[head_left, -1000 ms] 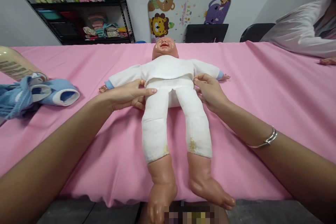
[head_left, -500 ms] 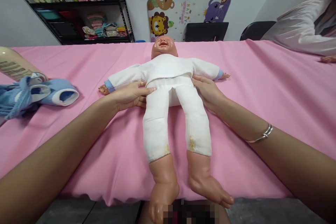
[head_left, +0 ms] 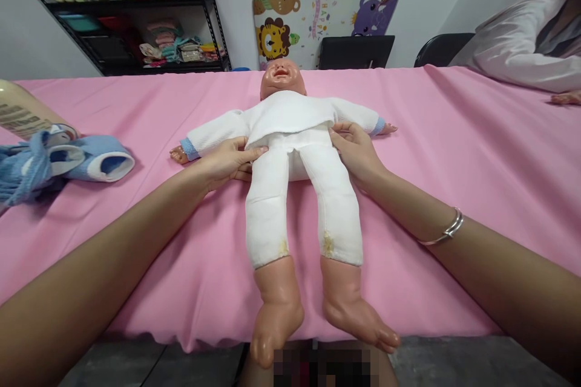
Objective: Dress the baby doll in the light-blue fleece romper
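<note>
Since the earlier frames both hands have slid a little up the doll's sides, from the top of the thighs to the waist, and the doll's feet sit slightly higher at the near table edge.

The left hand [head_left: 226, 160] lies flat against the doll's [head_left: 290, 151] hip, fingers stretched out and thumb tip touching the hem of the white top [head_left: 285, 113]; it presses there without closing round anything. The right hand [head_left: 354, 148] cups the opposite hip, its fingers curled loosely on the waist of the white trousers [head_left: 299, 193]; whether it pinches the cloth cannot be told. A thin silver bangle [head_left: 447, 231] circles the right wrist.

The doll lies on its back in the middle of the pink cloth [head_left: 454, 157] covering the table. Its long axis runs straight away from the person: head at the far end, feet at the near edge, arms spread to both sides. Head, hands and lower legs are smooth, glossy plastic; the body is soft and padded, dressed in plain white fabric with faint yellow stains near the trouser cuffs. Pale blue cuffs show at its wrists.

A crumpled blue knitted garment [head_left: 68, 160] lies at the left, beside a cream bottle [head_left: 22, 115]. Another person's white sleeve [head_left: 517, 48] rests at the far right.
</note>
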Tool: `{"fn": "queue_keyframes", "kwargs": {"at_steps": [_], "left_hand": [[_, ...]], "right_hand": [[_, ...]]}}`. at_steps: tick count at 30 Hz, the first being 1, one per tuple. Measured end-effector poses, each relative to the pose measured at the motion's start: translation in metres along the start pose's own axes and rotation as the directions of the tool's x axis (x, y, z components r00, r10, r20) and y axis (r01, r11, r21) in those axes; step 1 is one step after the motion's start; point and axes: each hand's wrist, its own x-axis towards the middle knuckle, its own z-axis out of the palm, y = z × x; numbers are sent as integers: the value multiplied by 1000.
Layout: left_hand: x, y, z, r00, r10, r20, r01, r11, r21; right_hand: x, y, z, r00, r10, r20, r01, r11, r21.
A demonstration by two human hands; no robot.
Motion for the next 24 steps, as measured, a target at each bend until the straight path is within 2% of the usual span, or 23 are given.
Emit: {"fn": "queue_keyframes", "kwargs": {"at_steps": [2, 3, 5, 6, 8, 11, 12, 14, 16, 18, 19, 20, 21, 22, 23, 24], "left_hand": [[-2, 4, 0, 996, 15, -84, 7, 966, 259], [-3, 7, -1, 992, 45, -117, 4, 921, 388], [-7, 14, -3, 983, 119, -138, -19, 819, 573], [-10, 18, -4, 981, 144, -128, -29, 767, 641], [-22, 27, -4, 979, 161, -122, -5, 623, 782], [-55, 36, 4, 971, 198, -137, 64, 336, 940], [-68, 36, 8, 965, 231, -122, 51, 288, 956], [-93, 31, 12, 950, 293, -110, 21, 293, 956], [-114, 22, 5, 940, 315, -135, -3, 402, 916], [-131, 14, -19, 929, 318, -190, -15, 545, 838], [-138, 11, -37, 904, 341, -256, 4, 592, 806], [-144, 8, -58, 846, 380, -374, 82, 600, 795], [-147, 5, -81, 727, 451, -518, 176, 607, 775], [-149, 1, -104, 598, 524, -606, 234, 609, 758], [-150, -4, -126, 571, 547, -613, 269, 581, 768], [-149, -10, -146, 564, 533, -631, 355, 533, 768]], "right_hand": [[-2, -3, 0, 977, -203, -57, 193, 970, -149], [-4, -5, 0, 945, -325, -43, 309, 926, -214], [-8, -8, 0, 849, -521, 85, 522, 805, -282], [-10, -9, -1, 800, -573, 176, 599, 749, -283], [-14, -10, -2, 742, -581, 335, 667, 691, -280], [-18, -10, -3, 733, -476, 486, 658, 679, -328], [-19, -9, -4, 733, -446, 513, 653, 673, -347], [-19, -8, -4, 732, -423, 535, 653, 660, -371], [-19, -6, -3, 734, -427, 528, 654, 653, -382], [-20, -6, -2, 738, -438, 513, 653, 652, -384], [-21, -6, -2, 742, -438, 508, 650, 655, -385], [-21, -6, -1, 747, -435, 503, 644, 660, -387], [-22, -6, -1, 754, -431, 497, 637, 665, -389], [-22, -6, -1, 759, -427, 491, 631, 670, -392], [-22, -6, 0, 763, -426, 485, 626, 674, -393], [-22, -6, 0, 766, -429, 479, 624, 675, -394]]}}
